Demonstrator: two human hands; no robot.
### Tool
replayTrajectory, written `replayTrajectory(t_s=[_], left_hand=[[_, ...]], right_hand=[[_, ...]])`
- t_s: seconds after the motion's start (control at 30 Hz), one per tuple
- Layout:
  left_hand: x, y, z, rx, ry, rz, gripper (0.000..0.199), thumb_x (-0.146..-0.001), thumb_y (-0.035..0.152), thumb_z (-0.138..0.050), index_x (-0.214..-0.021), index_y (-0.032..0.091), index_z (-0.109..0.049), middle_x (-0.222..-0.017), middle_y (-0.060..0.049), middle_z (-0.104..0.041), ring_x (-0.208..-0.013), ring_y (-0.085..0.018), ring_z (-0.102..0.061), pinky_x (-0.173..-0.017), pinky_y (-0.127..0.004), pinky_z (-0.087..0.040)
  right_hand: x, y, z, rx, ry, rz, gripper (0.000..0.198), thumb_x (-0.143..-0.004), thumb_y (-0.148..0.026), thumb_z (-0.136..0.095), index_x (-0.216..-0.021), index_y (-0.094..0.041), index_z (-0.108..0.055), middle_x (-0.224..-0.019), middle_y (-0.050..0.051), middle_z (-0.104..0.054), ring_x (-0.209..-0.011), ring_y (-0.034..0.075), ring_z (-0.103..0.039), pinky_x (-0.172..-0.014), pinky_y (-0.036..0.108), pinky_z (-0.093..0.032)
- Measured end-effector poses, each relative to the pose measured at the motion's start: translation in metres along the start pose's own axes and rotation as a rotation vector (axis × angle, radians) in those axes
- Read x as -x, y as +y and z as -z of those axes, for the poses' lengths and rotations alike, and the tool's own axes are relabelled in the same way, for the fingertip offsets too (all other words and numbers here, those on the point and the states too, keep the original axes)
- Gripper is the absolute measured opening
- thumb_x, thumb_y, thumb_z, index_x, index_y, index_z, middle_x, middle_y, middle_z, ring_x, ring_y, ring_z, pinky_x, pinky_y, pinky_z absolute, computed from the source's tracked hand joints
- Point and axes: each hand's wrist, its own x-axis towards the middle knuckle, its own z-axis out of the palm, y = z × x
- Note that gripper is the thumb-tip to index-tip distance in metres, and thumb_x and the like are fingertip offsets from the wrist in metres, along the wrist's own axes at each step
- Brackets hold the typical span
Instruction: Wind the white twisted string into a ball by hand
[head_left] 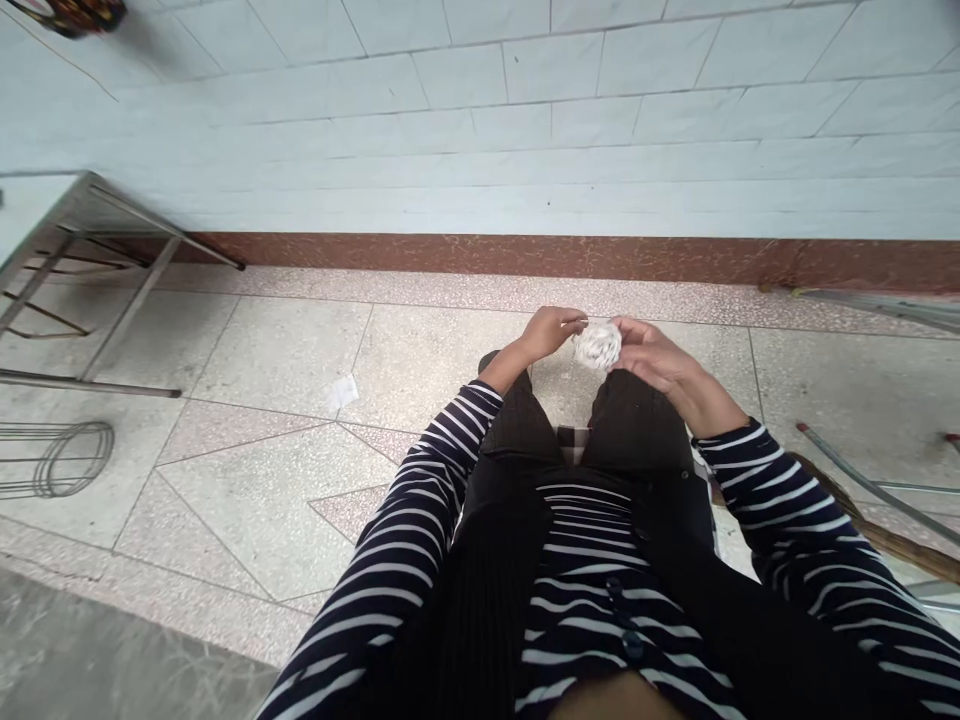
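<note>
A small white, round bundle with a ridged, knotted-looking surface [598,346] is held above the gap between my knees. My right hand [651,357] grips it from the right, with thumb and fingers at its edge. To its left is my left hand [553,330], its thumb and fingertips drawn together at the bundle's upper left edge. Whether those fingertips pinch a strand or only touch the bundle is too small to tell. Both forearms are in dark sleeves with white stripes.
A metal-legged table [45,215] stands at the left by the tiled wall [480,120]. Wire loops [75,458] lie on the floor below it. A white scrap [343,392] lies left of my knees. Metal tubing [862,480] is at my right.
</note>
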Motion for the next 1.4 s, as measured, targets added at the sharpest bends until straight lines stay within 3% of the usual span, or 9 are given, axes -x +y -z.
replayTrajectory(t_s=[0.13, 0.27, 0.37, 0.6, 0.77, 0.97, 1.13, 1.27, 1.4], left_hand=[[0.017, 0.002, -0.023, 0.189, -0.097, 0.058, 0.03, -0.098, 0.027, -0.06, -0.072, 0.017, -0.072, -0.083, -0.002, -0.079, -0.082, -0.015, -0.069, -0.083, -0.025, -0.049], [0.027, 0.012, -0.024, 0.193, -0.166, 0.036, 0.037, -0.101, 0.034, -0.061, -0.069, 0.017, -0.07, -0.072, -0.001, -0.074, -0.068, -0.013, -0.061, -0.072, -0.025, -0.044], [0.02, 0.015, -0.003, 0.074, -0.048, 0.006, 0.03, -0.099, 0.03, -0.062, -0.074, 0.019, -0.073, -0.076, -0.001, -0.076, -0.075, -0.015, -0.065, -0.077, -0.027, -0.044], [-0.004, -0.001, 0.018, 0.011, 0.052, -0.027, 0.026, -0.097, 0.022, -0.063, -0.072, 0.019, -0.072, -0.077, -0.002, -0.074, -0.079, -0.017, -0.066, -0.084, -0.03, -0.045], [-0.009, -0.011, 0.002, 0.244, 0.114, 0.029, 0.031, -0.1, 0.028, -0.066, -0.072, 0.016, -0.074, -0.073, -0.001, -0.072, -0.074, -0.014, -0.063, -0.082, -0.028, -0.045], [0.002, 0.0, -0.002, 0.534, -0.05, 0.06, 0.033, -0.098, 0.033, -0.072, -0.071, 0.014, -0.074, -0.076, -0.003, -0.074, -0.074, -0.012, -0.063, -0.084, -0.027, -0.048], [0.011, -0.005, 0.003, 0.828, -0.15, 0.175, 0.021, -0.09, 0.032, -0.083, -0.091, 0.012, -0.076, -0.088, -0.007, -0.078, -0.081, -0.015, -0.073, -0.094, -0.036, -0.054], [0.011, -0.018, 0.003, 0.929, -0.023, 0.245, 0.034, -0.087, 0.029, -0.085, -0.116, 0.013, -0.074, -0.093, -0.007, -0.08, -0.078, -0.014, -0.074, -0.094, -0.036, -0.055], [0.01, -0.027, 0.004, 0.833, 0.081, 0.221, 0.013, -0.091, 0.022, -0.074, -0.099, 0.012, -0.075, -0.075, -0.002, -0.075, -0.064, -0.012, -0.068, -0.082, -0.031, -0.054]], right_hand=[[-0.031, -0.027, 0.022, 0.108, 0.348, 0.228, 0.039, -0.058, -0.03, -0.086, -0.087, -0.026, -0.06, -0.09, 0.001, -0.07, -0.079, 0.021, -0.066, -0.069, 0.036, -0.06], [-0.056, -0.014, 0.033, 0.675, 0.672, 0.361, 0.035, -0.057, -0.017, -0.078, -0.08, -0.026, -0.054, -0.086, 0.002, -0.063, -0.086, 0.024, -0.061, -0.085, 0.043, -0.054], [-0.048, 0.008, 0.024, 0.757, 0.475, 0.241, 0.032, -0.052, -0.015, -0.076, -0.075, -0.025, -0.057, -0.078, -0.001, -0.062, -0.078, 0.021, -0.057, -0.081, 0.04, -0.051], [-0.017, 0.0, 0.015, 0.104, -0.092, -0.101, 0.04, -0.048, -0.019, -0.088, -0.085, -0.021, -0.072, -0.079, -0.001, -0.07, -0.068, 0.015, -0.063, -0.059, 0.028, -0.054], [-0.044, -0.034, 0.026, -0.121, 0.168, 0.159, 0.039, -0.058, -0.023, -0.092, -0.088, -0.026, -0.067, -0.092, 0.001, -0.075, -0.081, 0.019, -0.071, -0.063, 0.031, -0.061], [-0.088, -0.037, 0.026, -0.116, 0.561, 0.306, 0.042, -0.059, -0.01, -0.086, -0.078, -0.026, -0.052, -0.084, -0.003, -0.066, -0.071, 0.014, -0.065, -0.061, 0.029, -0.061], [-0.091, -0.038, 0.023, -0.233, 0.427, 0.337, 0.041, -0.069, -0.03, -0.09, -0.077, -0.027, -0.05, -0.089, 0.001, -0.067, -0.083, 0.018, -0.069, -0.07, 0.032, -0.066], [-0.071, -0.067, 0.012, -0.177, 0.296, 0.416, 0.044, -0.069, -0.036, -0.096, -0.078, -0.029, -0.053, -0.095, 0.003, -0.071, -0.098, 0.024, -0.071, -0.077, 0.04, -0.068], [-0.051, -0.1, 0.006, -0.153, 0.299, 0.496, 0.051, -0.064, -0.043, -0.101, -0.082, -0.032, -0.055, -0.096, 0.004, -0.072, -0.109, 0.031, -0.067, -0.084, 0.05, -0.065]])
